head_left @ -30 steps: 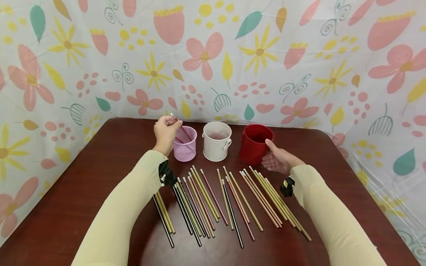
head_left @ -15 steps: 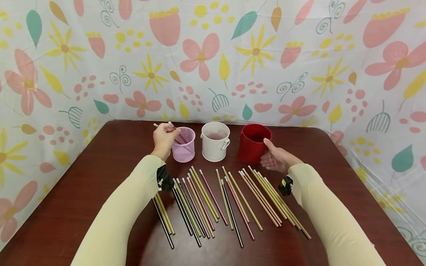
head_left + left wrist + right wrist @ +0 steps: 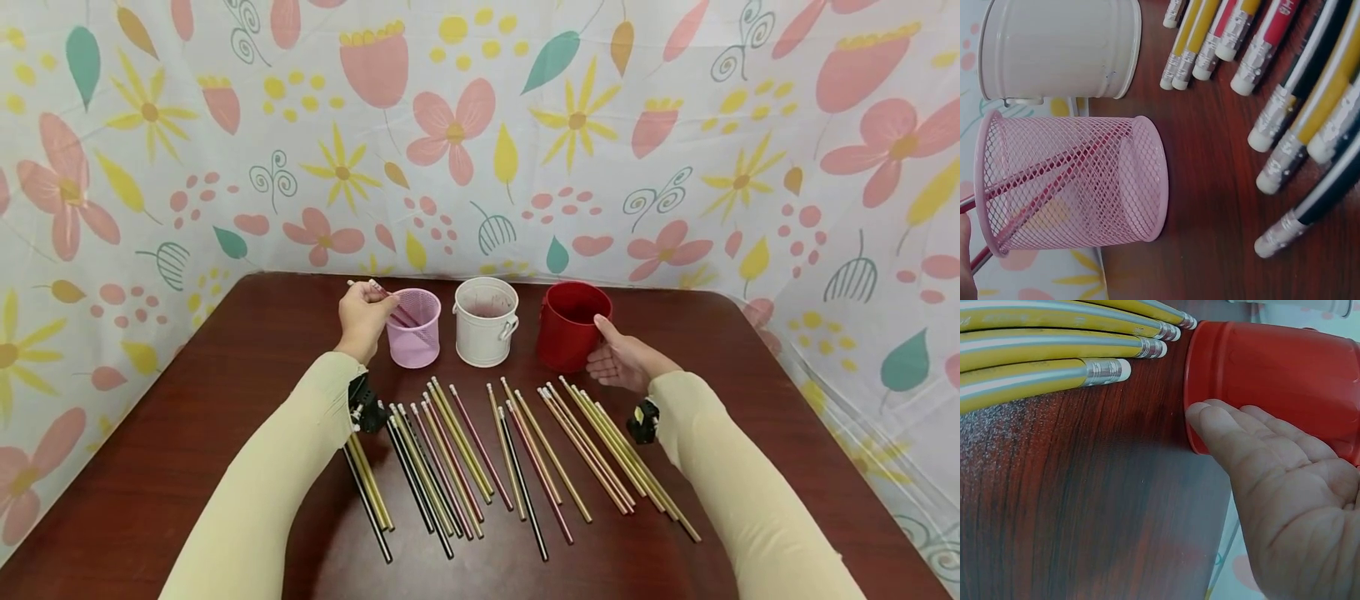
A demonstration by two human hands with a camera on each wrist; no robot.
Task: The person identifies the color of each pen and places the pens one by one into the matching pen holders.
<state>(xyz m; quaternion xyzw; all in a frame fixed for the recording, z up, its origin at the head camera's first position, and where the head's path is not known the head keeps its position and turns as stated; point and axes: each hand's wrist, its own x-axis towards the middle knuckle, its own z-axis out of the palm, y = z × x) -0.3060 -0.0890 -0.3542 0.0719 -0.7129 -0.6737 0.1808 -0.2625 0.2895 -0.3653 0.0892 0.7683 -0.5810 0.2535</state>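
My left hand (image 3: 363, 321) is at the left rim of a pink mesh cup (image 3: 414, 346), gripping two red pencils (image 3: 403, 313) near their eraser ends. Through the mesh in the left wrist view, the lower lengths of the red pencils (image 3: 1054, 165) slant inside the cup. My right hand (image 3: 630, 358) is at the side of a red bucket (image 3: 567, 337), its thumb up at the rim. Straight fingers (image 3: 1285, 434) lie along the bucket's wall in the right wrist view. Between the two containers stands a white bucket (image 3: 483, 337) with side handles.
Many striped pencils lie in front of the containers on the dark wooden table (image 3: 187, 433), eraser ends pointing away from me. They include black pencils (image 3: 525, 492), yellow pencils (image 3: 465, 442) and red pencils (image 3: 487, 454). A flowered cloth (image 3: 465, 133) hangs behind the table.
My left hand has moved slightly down and left, and the red pencils have gone lower and lean more in the pink cup. My right hand has stayed at the red bucket.
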